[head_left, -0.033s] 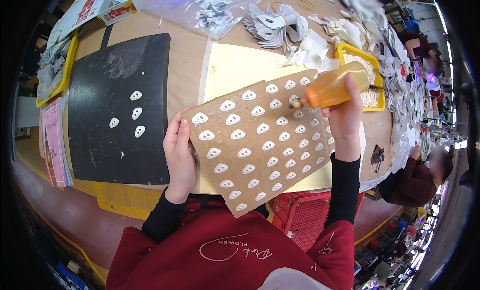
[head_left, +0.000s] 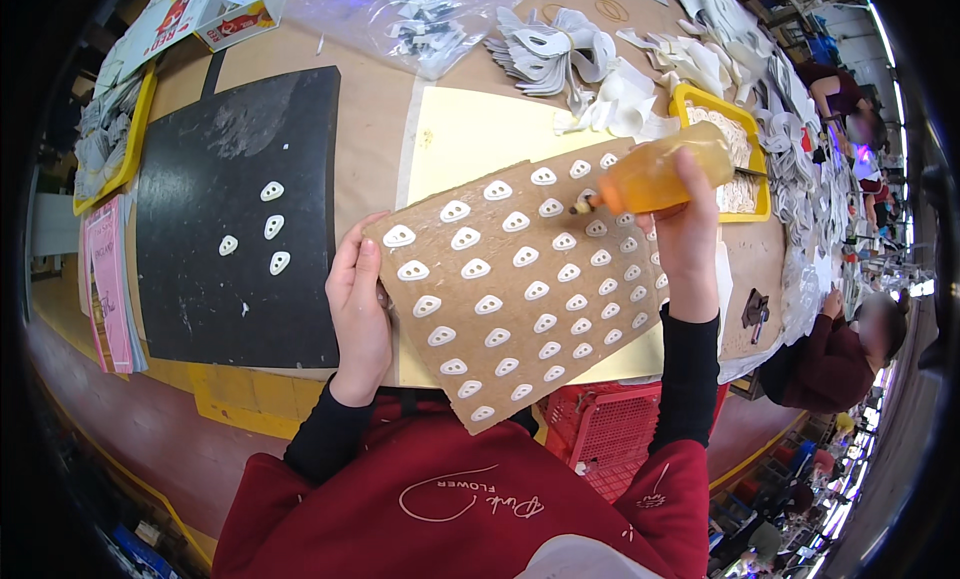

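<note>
My left hand (head_left: pixel 360 304) grips the left edge of a brown cardboard sheet (head_left: pixel 440 369), thumb on top, and the sheet is tilted above the table. Rows of small white rounded-triangle pieces with two holes (head_left: pixel 488 304) cover it. My right hand (head_left: pixel 690 229) is wrapped round a squeeze bottle (head_left: pixel 665 169) of amber liquid with an orange cap. The bottle leans over the upper right of the sheet, its dark nozzle tip close to the white pieces. Whether the tip touches one I cannot tell.
A black board (head_left: pixel 180 279) with several white pieces lies left. Beyond the sheet are yellow paper (head_left: pixel 460 129), bundled grey-white cut pieces (head_left: pixel 545 54) and a plastic bag (head_left: pixel 350 9). A yellow tray (head_left: pixel 745 218) stands right; a red crate (head_left: pixel 610 429) sits below the table edge. Co-workers sit far right.
The bottle in my right hand has shifted slightly left, its nozzle now nearer the neighbouring white piece. My left hand and the cardboard sheet have hardly moved.
</note>
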A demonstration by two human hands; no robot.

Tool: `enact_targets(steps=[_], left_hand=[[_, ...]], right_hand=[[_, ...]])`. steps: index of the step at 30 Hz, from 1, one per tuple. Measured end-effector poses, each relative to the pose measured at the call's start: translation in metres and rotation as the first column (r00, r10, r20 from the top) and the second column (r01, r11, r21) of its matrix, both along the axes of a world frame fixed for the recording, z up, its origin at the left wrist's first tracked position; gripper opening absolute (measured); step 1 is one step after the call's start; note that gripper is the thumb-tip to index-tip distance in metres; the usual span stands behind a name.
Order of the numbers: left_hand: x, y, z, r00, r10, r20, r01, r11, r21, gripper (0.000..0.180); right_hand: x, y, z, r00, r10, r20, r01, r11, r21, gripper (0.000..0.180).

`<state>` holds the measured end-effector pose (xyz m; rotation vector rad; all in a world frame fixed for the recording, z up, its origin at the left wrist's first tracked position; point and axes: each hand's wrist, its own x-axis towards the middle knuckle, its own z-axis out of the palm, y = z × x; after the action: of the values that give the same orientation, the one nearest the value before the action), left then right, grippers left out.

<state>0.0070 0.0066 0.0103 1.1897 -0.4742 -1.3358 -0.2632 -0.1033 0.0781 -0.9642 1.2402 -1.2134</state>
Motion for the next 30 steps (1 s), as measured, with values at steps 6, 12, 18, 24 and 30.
enact_targets(steps=[6, 12, 18, 24, 30], left_hand=[[-0.001, -0.006, -0.001, 1.0, 0.007, 0.006, -0.007, 1.0, -0.013, 0.031], [-0.001, -0.005, 0.001, 1.0, 0.008, 0.012, -0.007, 1.0, -0.019, 0.031], [-0.001, -0.005, 0.002, 1.0, 0.012, 0.013, -0.012, 1.0, -0.013, 0.031], [-0.001, -0.005, 0.0, 1.0, 0.0, 0.007, 0.0, 1.0, -0.016, 0.031], [-0.002, -0.005, 0.002, 1.0, 0.012, 0.003, -0.012, 1.0, -0.021, 0.031]], right_hand=[[0.016, -0.005, 0.003, 0.949, 0.053, -0.311, -0.081, 0.994, -0.078, 0.027], [0.019, -0.007, 0.001, 0.949, 0.072, -0.308, -0.101, 0.992, -0.077, 0.026], [0.021, -0.008, 0.001, 0.958, 0.061, -0.281, -0.088, 0.992, -0.087, 0.025], [0.021, -0.005, 0.005, 0.951, 0.046, -0.307, -0.074, 0.994, -0.081, 0.026], [0.016, -0.003, 0.003, 0.945, 0.029, -0.325, -0.057, 0.995, -0.078, 0.025]])
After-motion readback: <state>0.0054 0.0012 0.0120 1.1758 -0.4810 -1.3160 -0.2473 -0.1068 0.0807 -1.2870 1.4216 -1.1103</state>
